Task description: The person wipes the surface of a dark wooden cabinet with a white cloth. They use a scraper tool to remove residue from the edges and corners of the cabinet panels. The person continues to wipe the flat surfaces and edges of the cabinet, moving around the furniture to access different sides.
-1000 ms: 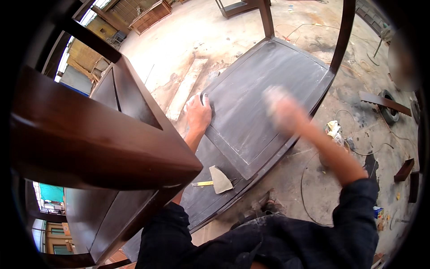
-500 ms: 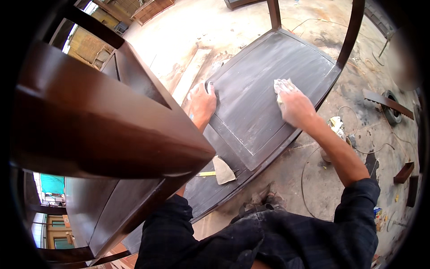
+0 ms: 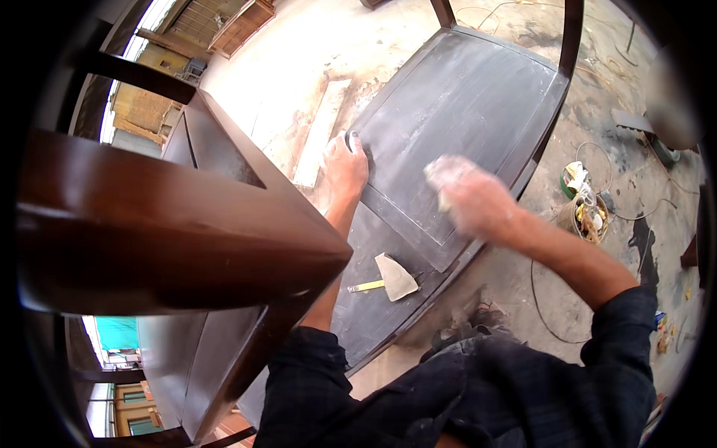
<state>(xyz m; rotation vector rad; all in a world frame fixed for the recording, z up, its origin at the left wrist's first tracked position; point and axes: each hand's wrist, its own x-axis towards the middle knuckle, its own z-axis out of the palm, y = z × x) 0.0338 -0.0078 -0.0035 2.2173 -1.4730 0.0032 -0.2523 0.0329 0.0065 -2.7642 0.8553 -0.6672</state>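
Observation:
A dark wooden furniture panel (image 3: 478, 112) with a framed, dusty top spreads out in front of me. My left hand (image 3: 347, 168) is closed over its left edge, thumb on top. My right hand (image 3: 474, 198), smeared by motion and whitish with dust at the fingers, is over the panel's near part. From its underside shows a bit of a pale yellowish sheet (image 3: 444, 202), likely sandpaper; most of it is hidden. Nearer me, on a lower dark board, lie a beige piece of sandpaper (image 3: 396, 278) and a short yellow strip (image 3: 367, 286).
A glossy brown wooden frame (image 3: 187, 224) juts in from the left, close by, covering part of my left arm. Dark posts (image 3: 571, 37) rise at the panel's far end. On the floor at right stand a bucket of rags (image 3: 586, 216) and trailing cables (image 3: 539, 306).
My right hand has swept toward me and to the left over the panel. My left hand stays on the edge. The whole view has shifted slightly.

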